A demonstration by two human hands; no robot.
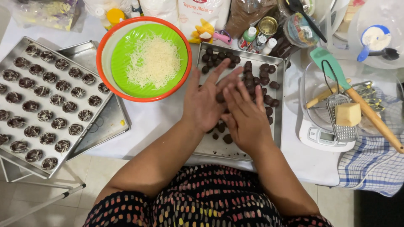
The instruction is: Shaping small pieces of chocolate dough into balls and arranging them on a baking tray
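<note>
Bare forearms, no sleeves visible. Left hand (204, 103) and right hand (246, 117) without rings. Dark garment with multicoloured dots.

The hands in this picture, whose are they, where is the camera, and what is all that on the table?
There is no machine here: a person works with bare hands, and the one camera sits on their head, looking down. The left hand and right hand are pressed together, palms facing, above a metal tray of small dark dough balls; what lies between the palms is hidden. To the left, another tray holds rows of dark pieces topped with white shreds. Behind it, a green bowl holds grated cheese. On the right, a cheese block rests on a grater atop a kitchen scale.
</note>
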